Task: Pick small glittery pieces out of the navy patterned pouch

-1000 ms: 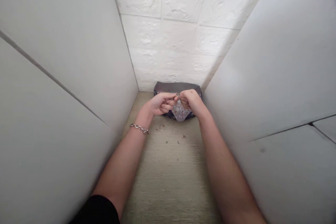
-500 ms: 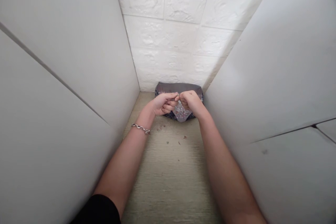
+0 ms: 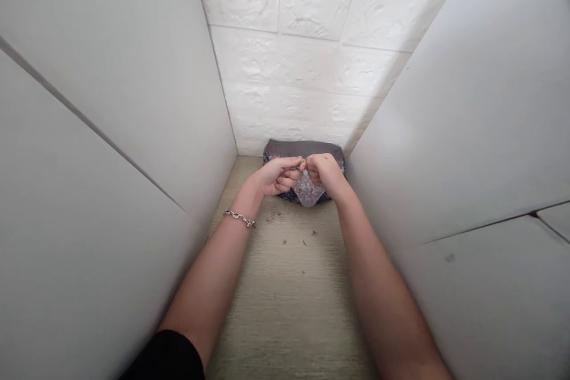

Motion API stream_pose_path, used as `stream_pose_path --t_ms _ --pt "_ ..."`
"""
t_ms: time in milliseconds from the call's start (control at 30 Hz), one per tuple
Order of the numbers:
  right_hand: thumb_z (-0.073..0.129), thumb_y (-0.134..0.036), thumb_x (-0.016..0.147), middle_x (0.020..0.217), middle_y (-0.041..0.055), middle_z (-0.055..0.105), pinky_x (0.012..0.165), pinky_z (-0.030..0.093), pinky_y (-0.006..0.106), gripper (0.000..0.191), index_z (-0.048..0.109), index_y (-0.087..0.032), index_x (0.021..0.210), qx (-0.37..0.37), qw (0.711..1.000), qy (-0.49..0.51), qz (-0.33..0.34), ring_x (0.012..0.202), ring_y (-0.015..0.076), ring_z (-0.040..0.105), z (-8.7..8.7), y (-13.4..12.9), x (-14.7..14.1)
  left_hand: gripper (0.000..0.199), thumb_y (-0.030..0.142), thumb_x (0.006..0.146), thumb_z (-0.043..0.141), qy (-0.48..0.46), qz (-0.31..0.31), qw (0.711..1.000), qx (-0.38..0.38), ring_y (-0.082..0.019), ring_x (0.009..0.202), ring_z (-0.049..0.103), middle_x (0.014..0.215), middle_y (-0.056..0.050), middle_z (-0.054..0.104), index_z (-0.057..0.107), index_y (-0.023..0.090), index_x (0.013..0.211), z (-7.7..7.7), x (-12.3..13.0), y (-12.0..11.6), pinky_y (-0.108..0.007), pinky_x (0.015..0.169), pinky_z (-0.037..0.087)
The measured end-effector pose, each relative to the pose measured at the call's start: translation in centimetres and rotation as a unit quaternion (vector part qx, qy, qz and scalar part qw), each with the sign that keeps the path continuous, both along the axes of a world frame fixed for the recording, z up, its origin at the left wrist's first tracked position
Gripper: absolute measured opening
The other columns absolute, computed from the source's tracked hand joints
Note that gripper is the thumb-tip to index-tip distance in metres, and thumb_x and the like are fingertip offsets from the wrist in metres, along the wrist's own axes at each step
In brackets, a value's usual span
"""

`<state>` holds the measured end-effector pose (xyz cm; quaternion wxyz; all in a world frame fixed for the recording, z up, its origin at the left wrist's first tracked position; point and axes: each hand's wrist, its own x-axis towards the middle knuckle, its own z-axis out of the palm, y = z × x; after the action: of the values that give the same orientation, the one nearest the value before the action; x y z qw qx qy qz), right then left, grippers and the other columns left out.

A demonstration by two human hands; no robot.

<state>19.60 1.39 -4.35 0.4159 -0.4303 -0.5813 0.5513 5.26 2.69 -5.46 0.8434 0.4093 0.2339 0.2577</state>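
Observation:
Over a dark, patterned open bag, my two hands meet fingertip to fingertip. My left hand is closed, thumb pressed on the index finger, the other fingers curled in. My right hand is closed too, its back turned toward me. Between the fingertips there may be a tiny piece, too small to name. Inside the bag lie many small pale and reddish bits, partly hidden behind the hands. A silver chain bracelet circles my left wrist.
Pale panels rise on the left and another panel on the right, making a narrow space. A white brick-textured wall stands behind the bag. Several small crumbs lie on the wood-grain surface.
Almost nothing differs. The fingertips of both hands have shifted very slightly against each other; the bag and the crumbs are where they were.

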Motion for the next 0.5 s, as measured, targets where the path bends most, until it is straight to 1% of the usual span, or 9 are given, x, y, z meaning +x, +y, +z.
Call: stream_pose_path --t_ms 133,267,367,433,500 --pt "0.035 -0.019 0.060 0.040 -0.0075 0.018 0.037 0.010 0.020 0.011 0.038 -0.017 0.050 0.000 1.000 -0.014 -0.005 0.036 0.0028 0.012 -0.06 0.13 -0.01 0.022 0.030 0.081 0.037 0.005 0.001 1.000 0.007 -0.001 0.030 0.012 0.047 0.008 0.016 0.044 0.015 0.068 -0.14 -0.04 0.09 -0.010 0.026 0.012" --pt "0.035 -0.021 0.060 0.040 -0.0074 0.019 0.038 0.012 0.021 0.012 0.042 -0.016 0.051 0.010 0.999 -0.038 -0.007 0.037 0.0034 0.013 -0.13 0.22 -0.01 0.023 0.032 0.082 0.036 0.023 0.007 1.000 0.012 -0.001 0.030 0.012 0.046 0.008 0.016 0.042 0.016 0.067 -0.03 0.03 0.05 -0.010 0.026 0.012" --pt "0.036 -0.023 0.062 0.042 -0.0066 0.021 0.040 0.016 0.021 0.016 0.046 -0.015 0.053 0.047 0.997 -0.066 -0.015 0.039 0.0039 0.016 -0.24 0.24 -0.03 0.024 0.033 0.082 0.035 0.048 0.018 0.999 0.015 -0.001 0.030 0.011 0.046 0.008 0.016 0.041 0.016 0.066 0.16 0.14 -0.02 -0.010 0.026 0.011" --pt "0.036 -0.024 0.062 0.043 -0.0055 0.026 0.043 0.020 0.020 0.017 0.047 -0.015 0.053 0.075 0.993 -0.087 -0.023 0.041 0.0043 0.021 -0.31 0.25 -0.06 0.024 0.033 0.081 0.036 0.067 0.029 0.997 0.021 -0.001 0.030 0.010 0.045 0.008 0.016 0.040 0.016 0.065 0.30 0.21 -0.05 -0.011 0.026 0.010" --pt "0.036 -0.025 0.062 0.046 -0.0040 0.031 0.046 0.024 0.020 0.019 0.047 -0.015 0.052 0.088 0.990 -0.107 -0.030 0.044 0.0050 0.025 -0.36 0.26 -0.09 0.022 0.030 0.081 0.037 0.088 0.039 0.995 0.031 -0.001 0.031 0.010 0.045 0.008 0.016 0.040 0.016 0.064 0.42 0.24 -0.06 -0.011 0.027 0.010"
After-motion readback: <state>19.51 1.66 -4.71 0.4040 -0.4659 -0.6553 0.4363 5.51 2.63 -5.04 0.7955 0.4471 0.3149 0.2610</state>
